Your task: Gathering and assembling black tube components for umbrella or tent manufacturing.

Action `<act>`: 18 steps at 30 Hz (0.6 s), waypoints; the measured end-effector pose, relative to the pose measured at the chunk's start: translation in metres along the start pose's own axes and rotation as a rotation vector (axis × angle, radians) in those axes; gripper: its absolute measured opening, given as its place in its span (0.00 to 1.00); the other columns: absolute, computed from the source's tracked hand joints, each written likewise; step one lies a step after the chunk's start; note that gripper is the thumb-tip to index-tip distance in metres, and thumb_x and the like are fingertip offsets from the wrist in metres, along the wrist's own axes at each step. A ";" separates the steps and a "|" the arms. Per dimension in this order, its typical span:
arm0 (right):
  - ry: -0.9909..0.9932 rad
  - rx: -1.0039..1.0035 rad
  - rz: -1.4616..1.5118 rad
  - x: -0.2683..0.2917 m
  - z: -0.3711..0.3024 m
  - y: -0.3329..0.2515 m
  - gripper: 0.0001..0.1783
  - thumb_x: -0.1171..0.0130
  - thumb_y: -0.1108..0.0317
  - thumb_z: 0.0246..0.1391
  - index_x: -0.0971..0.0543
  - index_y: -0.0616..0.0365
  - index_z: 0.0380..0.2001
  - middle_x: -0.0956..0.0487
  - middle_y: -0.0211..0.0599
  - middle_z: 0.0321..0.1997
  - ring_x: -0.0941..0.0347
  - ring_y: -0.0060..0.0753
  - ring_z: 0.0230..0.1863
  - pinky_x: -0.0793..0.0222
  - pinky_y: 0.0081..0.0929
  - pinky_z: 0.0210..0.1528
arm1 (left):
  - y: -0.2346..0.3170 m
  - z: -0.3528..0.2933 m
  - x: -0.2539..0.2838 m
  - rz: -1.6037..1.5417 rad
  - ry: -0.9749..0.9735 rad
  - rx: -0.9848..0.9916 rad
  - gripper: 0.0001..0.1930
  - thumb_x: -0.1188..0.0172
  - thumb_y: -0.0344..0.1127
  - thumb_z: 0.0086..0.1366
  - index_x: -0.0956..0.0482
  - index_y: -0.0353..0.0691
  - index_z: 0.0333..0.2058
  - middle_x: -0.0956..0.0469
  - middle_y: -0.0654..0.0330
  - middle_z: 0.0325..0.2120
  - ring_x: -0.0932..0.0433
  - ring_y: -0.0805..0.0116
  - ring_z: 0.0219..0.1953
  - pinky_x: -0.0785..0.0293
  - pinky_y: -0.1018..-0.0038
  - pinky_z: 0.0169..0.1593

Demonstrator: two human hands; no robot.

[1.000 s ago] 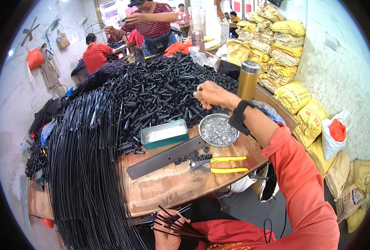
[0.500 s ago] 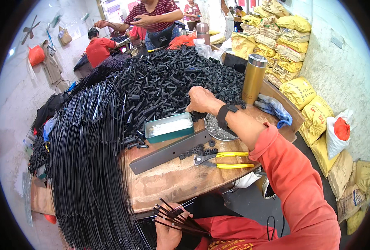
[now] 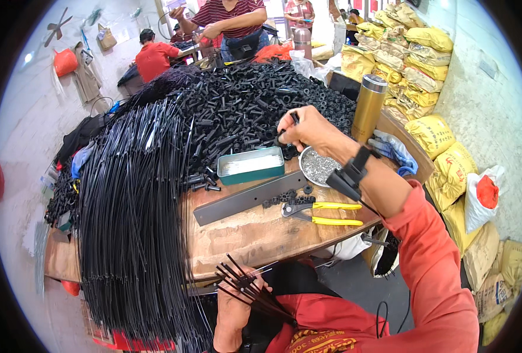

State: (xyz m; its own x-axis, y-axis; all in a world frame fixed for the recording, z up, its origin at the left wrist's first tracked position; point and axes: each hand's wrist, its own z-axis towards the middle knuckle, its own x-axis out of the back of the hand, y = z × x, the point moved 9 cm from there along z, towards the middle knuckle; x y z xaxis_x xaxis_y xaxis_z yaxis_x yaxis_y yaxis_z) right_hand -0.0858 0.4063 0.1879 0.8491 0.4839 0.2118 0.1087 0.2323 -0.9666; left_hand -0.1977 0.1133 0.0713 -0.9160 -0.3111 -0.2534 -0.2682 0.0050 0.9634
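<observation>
My left hand [image 3: 237, 303] is low in front of me, closed around a small bunch of thin black rods [image 3: 244, 283] that fan out at their upper ends. Over the near right part of a big heap of short black plastic tubes [image 3: 231, 100], my right hand [image 3: 308, 128] pinches a black plastic tube [image 3: 295, 117]. Just below that hand stands a round metal dish [image 3: 318, 167] of small silvery pieces. A green tin [image 3: 250, 178] with thin white sticks inside is to its left.
A thick sheaf of long black rods [image 3: 134, 229] hangs over the table's left edge. On the wooden table [image 3: 243, 238] lie a grey metal bar [image 3: 246, 199], yellow-handled pliers [image 3: 331, 214] and black rings [image 3: 288, 199]. A gold flask [image 3: 369, 109] and gloves [image 3: 395, 152] stand right; people work beyond.
My right hand has lifted from the heap and turned, now showing a black tube in its fingers. My left hand keeps its hold on the rods. The view has shifted slightly.
</observation>
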 end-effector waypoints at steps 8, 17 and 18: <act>-0.331 -0.105 0.193 -0.073 -0.109 -0.013 0.09 0.37 0.74 0.42 0.25 0.64 0.28 0.22 0.35 0.25 0.32 0.15 0.16 0.40 0.11 0.15 | 0.012 -0.001 -0.004 -0.064 0.055 -0.073 0.05 0.41 0.26 0.53 0.27 0.31 0.27 0.26 0.60 0.21 0.25 0.70 0.24 0.27 0.75 0.31; -0.444 -0.219 0.283 -0.114 -0.147 0.029 0.11 0.38 0.73 0.45 0.25 0.66 0.33 0.23 0.34 0.23 0.32 0.15 0.16 0.37 0.12 0.18 | 0.004 -0.004 0.006 -0.110 0.117 -0.076 0.07 0.39 0.26 0.52 0.23 0.30 0.30 0.23 0.59 0.23 0.23 0.70 0.24 0.26 0.77 0.31; -0.427 -0.207 0.270 -0.114 -0.147 0.026 0.11 0.38 0.73 0.45 0.25 0.65 0.33 0.23 0.34 0.23 0.33 0.15 0.16 0.37 0.12 0.18 | 0.005 -0.004 0.005 -0.070 0.113 -0.073 0.07 0.39 0.26 0.52 0.23 0.30 0.30 0.23 0.59 0.23 0.24 0.71 0.24 0.26 0.77 0.30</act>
State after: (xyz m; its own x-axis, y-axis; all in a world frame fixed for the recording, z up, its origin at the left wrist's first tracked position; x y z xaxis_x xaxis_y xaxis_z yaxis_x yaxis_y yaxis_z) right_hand -0.1039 0.2328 0.1174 0.5798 0.8132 -0.0500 0.0517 -0.0980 -0.9938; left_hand -0.2029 0.1083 0.0755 -0.8553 -0.4135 -0.3123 -0.3037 -0.0883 0.9487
